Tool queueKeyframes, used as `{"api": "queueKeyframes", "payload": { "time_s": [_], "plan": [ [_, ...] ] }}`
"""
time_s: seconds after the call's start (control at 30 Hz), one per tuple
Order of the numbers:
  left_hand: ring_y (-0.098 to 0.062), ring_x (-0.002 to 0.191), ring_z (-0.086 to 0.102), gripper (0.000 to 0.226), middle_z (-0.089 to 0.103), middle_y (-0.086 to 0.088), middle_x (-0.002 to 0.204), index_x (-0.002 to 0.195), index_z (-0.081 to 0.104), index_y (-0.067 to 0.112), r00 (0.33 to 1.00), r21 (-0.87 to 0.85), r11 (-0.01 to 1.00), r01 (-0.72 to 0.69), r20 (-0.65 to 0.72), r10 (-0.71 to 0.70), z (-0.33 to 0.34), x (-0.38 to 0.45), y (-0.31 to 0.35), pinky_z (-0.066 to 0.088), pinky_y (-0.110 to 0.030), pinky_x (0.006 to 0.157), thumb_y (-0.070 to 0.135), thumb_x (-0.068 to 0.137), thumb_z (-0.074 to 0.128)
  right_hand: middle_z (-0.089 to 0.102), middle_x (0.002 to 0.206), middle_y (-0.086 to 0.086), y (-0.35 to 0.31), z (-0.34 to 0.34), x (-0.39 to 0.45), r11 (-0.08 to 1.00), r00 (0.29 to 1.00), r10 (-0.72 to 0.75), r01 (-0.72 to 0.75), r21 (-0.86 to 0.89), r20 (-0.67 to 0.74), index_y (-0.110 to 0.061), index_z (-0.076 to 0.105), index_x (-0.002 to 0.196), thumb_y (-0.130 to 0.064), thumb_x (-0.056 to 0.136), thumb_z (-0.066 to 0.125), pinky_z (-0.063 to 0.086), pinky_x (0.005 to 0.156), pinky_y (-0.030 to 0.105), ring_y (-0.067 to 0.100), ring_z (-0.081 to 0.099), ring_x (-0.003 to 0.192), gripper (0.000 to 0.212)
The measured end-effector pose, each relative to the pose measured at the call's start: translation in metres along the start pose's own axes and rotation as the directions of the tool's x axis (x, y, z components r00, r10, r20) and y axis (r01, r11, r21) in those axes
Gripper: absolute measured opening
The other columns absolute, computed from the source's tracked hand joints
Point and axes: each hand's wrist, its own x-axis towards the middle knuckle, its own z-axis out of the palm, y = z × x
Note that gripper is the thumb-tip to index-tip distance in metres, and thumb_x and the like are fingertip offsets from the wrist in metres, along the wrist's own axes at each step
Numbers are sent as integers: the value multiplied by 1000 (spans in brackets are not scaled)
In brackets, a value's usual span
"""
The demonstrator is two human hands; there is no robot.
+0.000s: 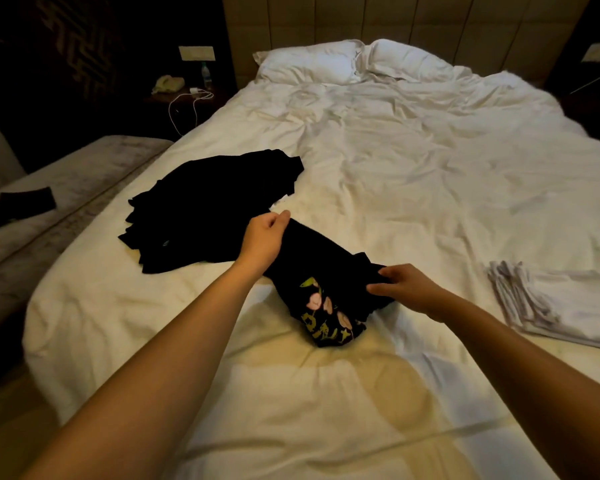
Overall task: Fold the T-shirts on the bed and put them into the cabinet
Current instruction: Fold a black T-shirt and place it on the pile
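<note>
While I watch from the head camera, the bed fills nearly the whole view, its white cover creased and its near corners cut off by the frame. Toward twelve o'clock lie two white pillows. At ten o'clock from centre a pile of black T-shirts sits heaped on the cover; it is so dark I cannot count the garments or trace their edges. Near centre lies the printed black T-shirt, bunched up, with a pink and yellow graphic I cannot read. At three o'clock a stack of folded white cloth runs off the right edge. My left hand pinches the shirt's far end, fingers closed on the fabric. My right hand grips the shirt's right edge, fingertips curled into the cloth and partly lost against the black.
</note>
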Motion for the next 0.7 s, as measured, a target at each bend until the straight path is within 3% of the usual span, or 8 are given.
{"api": "queueKeyframes", "payload": {
  "time_s": [0.07,0.13,0.27,0.43,0.5,0.57,0.63,0.7],
  "plan": [
    [-16,46,29,50,25,-2,54,63,28,17,999,45,999,24,-25,-23,-10,0,-14,23,-32,53,33,105,49,58,72,4,4,-4,1,1000,997,8,-9,-14,-76,-3,67,83,-35,93,67,36,58,24,15,49,64,33],
    [-20,49,32,49,27,-4,55,64,30,16,999,114,992,47,-11,-46,-15,1,-27,25,-33,54,35,105,50,50,71,8,-1,-10,2,999,990,-8,14,42,-144,6,62,87,-41,95,62,32,59,30,19,43,65,48],
    [-23,54,38,46,34,-13,61,68,37,12,998,164,986,38,45,-46,-18,2,-34,28,-36,56,37,104,49,55,72,8,-36,-19,-3,969,978,-78,120,215,-192,-7,66,83,-42,97,60,37,63,34,24,50,69,38],
    [-24,55,44,44,40,-13,63,72,45,10,985,146,988,-47,171,21,-17,5,3,32,-37,60,39,104,49,64,86,13,-96,-38,-16,944,970,-161,205,257,-181,-3,68,101,-45,95,60,45,72,37,28,60,76,44],
    [-27,80,63,38,63,-15,86,92,64,9,949,46,996,-79,311,61,-12,0,35,44,-36,73,43,102,50,70,85,8,-117,-44,-23,951,975,-170,201,235,-143,-6,71,99,-42,95,61,49,71,33,24,66,77,38],
    [-12,107,65,27,69,1,114,114,67,23,885,-68,991,-118,444,136,-4,-10,70,48,-25,90,43,100,54,75,90,7,-137,-47,-29,959,979,-176,194,205,-103,-10,74,100,-40,95,63,55,74,33,23,72,82,32],
    [-9,101,69,18,73,6,108,110,67,30,840,-141,981,-132,509,186,5,-22,97,53,-24,86,40,97,62,75,96,14,-152,-51,-33,961,979,-182,196,194,-86,-8,75,101,-39,93,65,58,80,38,29,73,87,33],
    [-10,82,73,8,75,7,88,100,70,28,858,-193,976,-95,482,179,14,-29,111,55,-22,72,32,96,66,75,94,16,-159,-52,-35,950,974,-197,218,223,-113,-9,76,99,-40,92,67,59,80,39,31,73,87,33]
  ]
}}
